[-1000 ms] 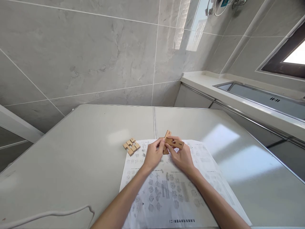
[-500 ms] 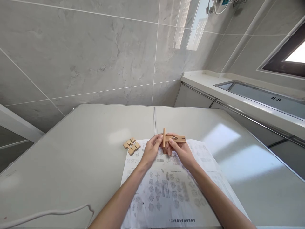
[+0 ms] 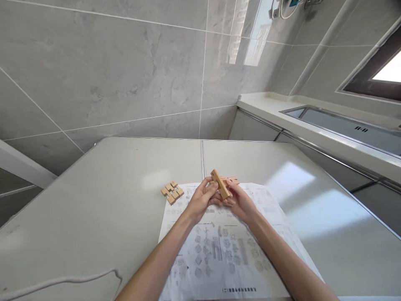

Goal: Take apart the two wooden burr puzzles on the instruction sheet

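Above the far part of a printed sheet (image 3: 216,276), my two hands meet around notched wooden puzzle pieces. My left hand (image 3: 203,198) is closed on a flat wooden puzzle piece (image 3: 222,186) that tilts down to the right, its broad face towards me. Behind it, my right hand (image 3: 239,198) grips another wooden puzzle piece (image 3: 233,180), mostly covered by fingers and the front piece. Whether the two pieces interlock I cannot tell. Left of my hands lies a cluster of small wooden blocks (image 3: 172,192), partly over the sheet's edge.
The pale table (image 3: 131,225) reaches to a grey tiled wall (image 3: 125,75). A white cable (image 3: 72,279) lies at the near left. To the right stands a counter (image 3: 260,102) with a sink (image 3: 341,123). The sheet carries diagrams and text.
The front wooden piece has turned from edge-on and upright to slanted with its broad face showing. The right-hand piece has swung behind it and is more covered now.
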`<act>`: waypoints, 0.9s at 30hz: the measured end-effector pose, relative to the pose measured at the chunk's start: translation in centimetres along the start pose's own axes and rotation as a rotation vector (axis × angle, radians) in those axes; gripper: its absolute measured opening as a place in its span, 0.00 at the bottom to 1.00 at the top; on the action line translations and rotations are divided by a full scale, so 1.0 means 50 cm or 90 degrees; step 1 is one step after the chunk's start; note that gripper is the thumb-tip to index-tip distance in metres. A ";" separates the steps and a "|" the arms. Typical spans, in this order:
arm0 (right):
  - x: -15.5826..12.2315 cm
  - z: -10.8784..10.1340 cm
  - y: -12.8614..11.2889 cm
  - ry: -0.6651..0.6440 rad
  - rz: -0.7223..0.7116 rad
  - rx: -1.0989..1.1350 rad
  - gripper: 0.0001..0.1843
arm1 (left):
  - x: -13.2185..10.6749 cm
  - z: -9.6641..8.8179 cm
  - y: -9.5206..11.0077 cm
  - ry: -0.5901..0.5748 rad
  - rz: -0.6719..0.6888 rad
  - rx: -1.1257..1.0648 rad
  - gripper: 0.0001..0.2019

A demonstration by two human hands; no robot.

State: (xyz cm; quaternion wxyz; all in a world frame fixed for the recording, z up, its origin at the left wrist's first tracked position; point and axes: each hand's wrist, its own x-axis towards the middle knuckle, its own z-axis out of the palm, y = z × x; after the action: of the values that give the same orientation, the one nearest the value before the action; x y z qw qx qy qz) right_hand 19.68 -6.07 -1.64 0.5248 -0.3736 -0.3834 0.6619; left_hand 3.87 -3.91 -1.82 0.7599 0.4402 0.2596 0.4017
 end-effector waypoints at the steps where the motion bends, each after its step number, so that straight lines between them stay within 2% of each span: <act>1: -0.001 0.000 -0.001 0.000 0.003 0.001 0.20 | -0.001 0.001 0.002 -0.005 -0.004 0.005 0.23; 15: 0.004 -0.002 0.002 -0.018 0.020 0.008 0.19 | -0.001 0.002 0.002 -0.001 0.011 -0.009 0.22; 19: 0.012 -0.015 0.009 0.017 0.000 0.008 0.20 | -0.002 0.006 0.007 0.013 0.002 -0.009 0.23; 24: 0.024 -0.038 0.014 0.094 -0.050 0.070 0.20 | 0.000 0.008 0.007 0.105 0.033 0.040 0.23; 27: 0.022 -0.045 0.010 0.168 -0.061 0.008 0.24 | 0.000 0.008 0.000 0.191 0.084 0.162 0.23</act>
State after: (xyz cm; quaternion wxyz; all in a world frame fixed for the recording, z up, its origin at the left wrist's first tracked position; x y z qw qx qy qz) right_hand 21.32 -4.79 -3.14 0.6039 -0.4353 -0.3242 0.5836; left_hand 4.18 -4.09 -1.63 0.6232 0.4839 0.3890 0.4755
